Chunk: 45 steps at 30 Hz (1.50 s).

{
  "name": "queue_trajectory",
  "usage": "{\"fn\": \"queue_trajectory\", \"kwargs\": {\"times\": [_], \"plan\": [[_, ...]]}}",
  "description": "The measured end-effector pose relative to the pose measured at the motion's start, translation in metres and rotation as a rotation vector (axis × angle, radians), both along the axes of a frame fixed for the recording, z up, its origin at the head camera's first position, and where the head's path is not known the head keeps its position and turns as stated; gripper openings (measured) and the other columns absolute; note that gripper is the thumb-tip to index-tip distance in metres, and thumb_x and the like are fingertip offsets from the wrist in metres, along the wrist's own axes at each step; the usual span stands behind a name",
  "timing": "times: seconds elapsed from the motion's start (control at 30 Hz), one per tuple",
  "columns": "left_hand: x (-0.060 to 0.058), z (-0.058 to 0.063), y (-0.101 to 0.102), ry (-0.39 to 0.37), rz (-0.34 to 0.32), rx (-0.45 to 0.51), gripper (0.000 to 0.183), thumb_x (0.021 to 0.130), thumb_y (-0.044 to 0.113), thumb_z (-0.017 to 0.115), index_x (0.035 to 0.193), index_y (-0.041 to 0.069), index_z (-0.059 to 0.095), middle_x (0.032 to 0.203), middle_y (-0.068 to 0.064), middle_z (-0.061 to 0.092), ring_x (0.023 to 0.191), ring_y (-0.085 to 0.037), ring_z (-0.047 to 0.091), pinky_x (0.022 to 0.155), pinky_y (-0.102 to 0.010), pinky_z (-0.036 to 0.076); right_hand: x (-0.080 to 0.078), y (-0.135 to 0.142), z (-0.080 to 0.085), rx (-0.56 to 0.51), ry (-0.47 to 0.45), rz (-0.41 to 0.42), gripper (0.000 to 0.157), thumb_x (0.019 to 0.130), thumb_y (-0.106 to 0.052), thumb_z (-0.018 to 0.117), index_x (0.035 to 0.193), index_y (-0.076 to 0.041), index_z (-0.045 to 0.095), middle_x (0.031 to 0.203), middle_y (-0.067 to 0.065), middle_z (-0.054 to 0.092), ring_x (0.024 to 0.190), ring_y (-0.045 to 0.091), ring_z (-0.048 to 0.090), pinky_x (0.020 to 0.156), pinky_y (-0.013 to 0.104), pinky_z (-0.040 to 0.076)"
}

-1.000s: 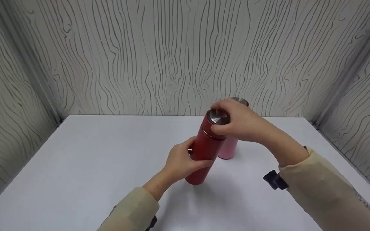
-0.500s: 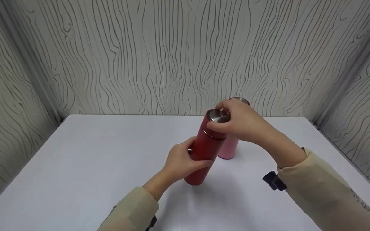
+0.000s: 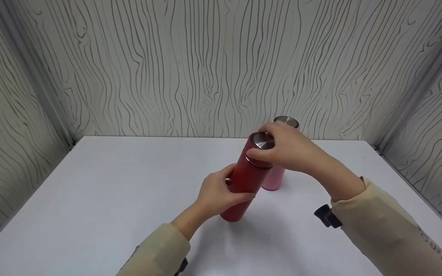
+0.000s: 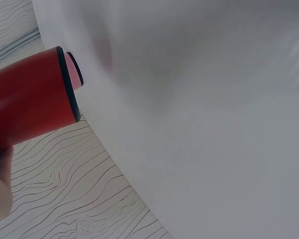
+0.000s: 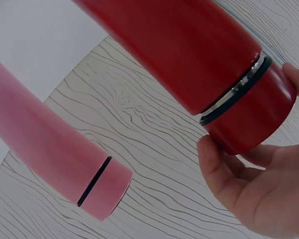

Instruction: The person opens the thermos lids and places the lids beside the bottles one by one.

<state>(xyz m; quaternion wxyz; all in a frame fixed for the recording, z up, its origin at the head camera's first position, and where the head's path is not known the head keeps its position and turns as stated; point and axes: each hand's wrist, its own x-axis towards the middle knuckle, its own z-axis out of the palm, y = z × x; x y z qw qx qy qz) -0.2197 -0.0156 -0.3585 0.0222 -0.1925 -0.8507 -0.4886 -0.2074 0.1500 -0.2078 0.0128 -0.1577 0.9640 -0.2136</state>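
A red thermos is tilted to the right, its base apparently off the table. My left hand grips its body, thumb across the front. At the top, my right hand holds the red lid between thumb and fingers; the lid has a brushed metal top. In the right wrist view a silvery band shows between lid and body. The thermos's dark-rimmed base points at the table in the left wrist view. Behind it stands a pink thermos, partly hidden by my right hand.
Under both hands lies a white tabletop. Wood-grain panels enclose it at the back and both sides. The pink thermos stands close behind the red one, to the right.
My right hand's thumb and fingers have shifted around the lid. The red thermos's top has moved very slightly right. My left hand's hold and the pink thermos look the same.
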Motion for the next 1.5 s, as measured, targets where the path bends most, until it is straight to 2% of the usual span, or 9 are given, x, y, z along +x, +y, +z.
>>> {"fn": "queue_trajectory", "kwargs": {"times": [0.13, 0.3, 0.43, 0.53, 0.67, 0.83, 0.97, 1.1, 1.5], "plan": [[0.0, -0.001, -0.001, 0.002, 0.007, -0.008, 0.063, 0.075, 0.037, 0.076, 0.13, 0.02, 0.05, 0.116, 0.003, 0.063, 0.105, -0.016, 0.06, 0.085, -0.034, 0.054, 0.001, 0.002, 0.0, -0.051, -0.033, 0.101, 0.063, 0.082, -0.024, 0.06, 0.139, -0.008, 0.038, 0.133, 0.012, 0.045, 0.116, 0.03, 0.051, 0.094, 0.048, 0.047], [0.0, -0.001, 0.0, 0.001, 0.011, -0.008, 0.063, 0.075, 0.037, 0.076, 0.13, 0.02, 0.05, 0.116, 0.003, 0.063, 0.105, -0.017, 0.061, 0.085, -0.034, 0.054, 0.002, -0.001, 0.001, -0.016, -0.015, -0.029, 0.079, 0.081, -0.052, 0.063, 0.142, -0.011, 0.034, 0.139, 0.013, 0.04, 0.123, 0.032, 0.047, 0.097, 0.053, 0.044], [0.0, 0.0, 0.0, -0.007, 0.01, 0.005, 0.063, 0.075, 0.037, 0.076, 0.13, 0.02, 0.05, 0.115, 0.003, 0.063, 0.103, -0.016, 0.061, 0.085, -0.034, 0.054, 0.0, -0.003, 0.0, 0.009, 0.007, -0.091, 0.066, 0.08, -0.055, 0.062, 0.123, -0.006, 0.049, 0.118, 0.011, 0.054, 0.107, 0.028, 0.054, 0.087, 0.045, 0.05], [0.0, 0.001, 0.0, -0.006, 0.011, 0.015, 0.062, 0.075, 0.037, 0.076, 0.129, 0.02, 0.051, 0.114, 0.003, 0.064, 0.102, -0.015, 0.062, 0.085, -0.033, 0.054, 0.0, 0.0, 0.001, -0.032, -0.002, -0.005, 0.053, 0.082, -0.038, 0.062, 0.122, -0.005, 0.051, 0.118, 0.011, 0.055, 0.106, 0.026, 0.055, 0.088, 0.044, 0.05], [0.0, 0.001, -0.001, -0.009, 0.017, 0.011, 0.063, 0.075, 0.037, 0.076, 0.13, 0.019, 0.05, 0.116, 0.002, 0.063, 0.104, -0.016, 0.061, 0.086, -0.034, 0.054, 0.002, 0.002, 0.003, -0.075, -0.039, 0.088, 0.065, 0.083, -0.028, 0.061, 0.14, -0.007, 0.037, 0.136, 0.013, 0.045, 0.12, 0.029, 0.049, 0.098, 0.049, 0.045], [0.0, 0.001, 0.0, -0.013, 0.016, 0.003, 0.063, 0.075, 0.038, 0.076, 0.13, 0.02, 0.05, 0.116, 0.003, 0.063, 0.104, -0.016, 0.061, 0.086, -0.035, 0.054, 0.002, -0.001, 0.002, -0.02, -0.043, -0.028, 0.078, 0.081, -0.05, 0.064, 0.14, -0.007, 0.036, 0.134, 0.015, 0.048, 0.12, 0.033, 0.05, 0.096, 0.052, 0.045], [-0.001, 0.001, 0.001, -0.012, 0.013, -0.005, 0.063, 0.075, 0.038, 0.075, 0.13, 0.02, 0.05, 0.116, 0.003, 0.063, 0.104, -0.016, 0.061, 0.086, -0.034, 0.054, 0.0, -0.003, 0.001, 0.005, -0.029, -0.067, 0.062, 0.081, -0.046, 0.064, 0.126, -0.006, 0.049, 0.116, 0.013, 0.059, 0.105, 0.029, 0.058, 0.088, 0.046, 0.05], [-0.002, 0.001, 0.0, -0.016, 0.024, -0.008, 0.064, 0.075, 0.038, 0.075, 0.131, 0.021, 0.049, 0.117, 0.003, 0.063, 0.105, -0.016, 0.06, 0.087, -0.035, 0.053, -0.001, -0.001, 0.002, -0.06, -0.017, -0.06, 0.052, 0.082, -0.04, 0.064, 0.12, -0.007, 0.052, 0.112, 0.011, 0.06, 0.103, 0.026, 0.058, 0.088, 0.043, 0.05], [-0.009, 0.004, -0.005, 0.022, 0.152, -0.072, 0.069, 0.073, 0.039, 0.077, 0.133, 0.021, 0.048, 0.119, 0.001, 0.06, 0.111, -0.018, 0.054, 0.089, -0.039, 0.051, 0.001, 0.015, 0.004, -0.29, -0.026, -0.102, 0.064, 0.084, -0.051, 0.062, 0.129, -0.008, 0.047, 0.12, 0.014, 0.058, 0.112, 0.029, 0.054, 0.094, 0.045, 0.047]]}}
